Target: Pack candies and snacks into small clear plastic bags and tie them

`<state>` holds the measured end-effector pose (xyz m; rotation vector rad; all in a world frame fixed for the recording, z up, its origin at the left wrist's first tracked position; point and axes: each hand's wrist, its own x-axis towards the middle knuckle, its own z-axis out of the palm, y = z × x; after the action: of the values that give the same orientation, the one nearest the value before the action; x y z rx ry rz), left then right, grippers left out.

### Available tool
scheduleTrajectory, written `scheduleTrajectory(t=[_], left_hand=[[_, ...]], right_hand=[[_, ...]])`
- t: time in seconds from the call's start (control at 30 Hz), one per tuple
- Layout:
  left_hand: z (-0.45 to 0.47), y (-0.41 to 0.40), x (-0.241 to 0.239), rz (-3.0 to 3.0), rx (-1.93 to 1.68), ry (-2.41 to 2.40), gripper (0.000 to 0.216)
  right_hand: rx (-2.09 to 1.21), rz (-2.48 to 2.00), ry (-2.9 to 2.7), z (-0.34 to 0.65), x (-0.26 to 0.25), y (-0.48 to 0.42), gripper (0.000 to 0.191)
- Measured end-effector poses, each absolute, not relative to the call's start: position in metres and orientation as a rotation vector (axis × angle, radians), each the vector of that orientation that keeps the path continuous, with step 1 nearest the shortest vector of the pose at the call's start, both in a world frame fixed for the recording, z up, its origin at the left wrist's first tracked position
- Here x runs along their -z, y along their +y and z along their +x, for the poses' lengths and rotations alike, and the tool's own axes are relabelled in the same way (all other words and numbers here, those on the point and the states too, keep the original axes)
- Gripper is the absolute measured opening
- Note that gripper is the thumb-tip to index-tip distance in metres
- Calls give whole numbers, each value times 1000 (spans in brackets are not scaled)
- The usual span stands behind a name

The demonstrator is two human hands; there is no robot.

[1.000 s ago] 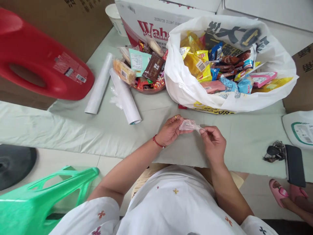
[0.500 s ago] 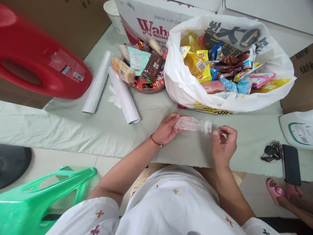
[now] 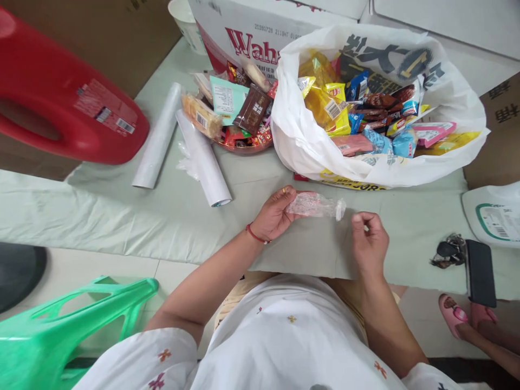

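Pinched between the thumb and fingers of my left hand (image 3: 277, 213) is a small clear plastic bag (image 3: 312, 205), its crinkled free end pointing right. The fingers behind it show through the film. My right hand (image 3: 370, 238) is a short way off that end, not touching the bag. Its fingers are curled and the thumb meets the forefinger; whether anything tiny is between them cannot be seen. Just behind both hands stands a white plastic carrier bag (image 3: 300, 146) full of wrapped snacks (image 3: 339, 108).
A bowl (image 3: 247, 149) heaped with wrapped sweets stands left of the carrier bag, beside two film rolls (image 3: 158, 135) and a red jug (image 3: 109, 119). Keys (image 3: 449, 250), a phone (image 3: 480, 273) and a white bottle (image 3: 493, 214) lie right. A green stool (image 3: 81, 314) is below left; another person's feet show lower right.
My right thumb and forefinger have closed together, the hand slightly lower. The plastic bag's free end has crumpled a little and stands farther from the right fingertips. The view has shifted slightly.
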<state>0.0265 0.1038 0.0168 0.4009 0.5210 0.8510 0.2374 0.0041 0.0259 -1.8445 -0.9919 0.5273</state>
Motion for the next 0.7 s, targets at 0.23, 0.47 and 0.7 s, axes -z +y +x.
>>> scheduleTrajectory(t=[0.23,0.47,0.7], left_hand=[[26,104,-17,398,-848,530,33],[24,107,-17,400,-848,546,33],[27,102,-17,473,-776,581,37]], right_hand=[[-677,-1769,-933,230,-25,17,27],[-971,-1737,-627,275,-23,-8,36],[-179,-1679,-1414,232,-45,2,17]])
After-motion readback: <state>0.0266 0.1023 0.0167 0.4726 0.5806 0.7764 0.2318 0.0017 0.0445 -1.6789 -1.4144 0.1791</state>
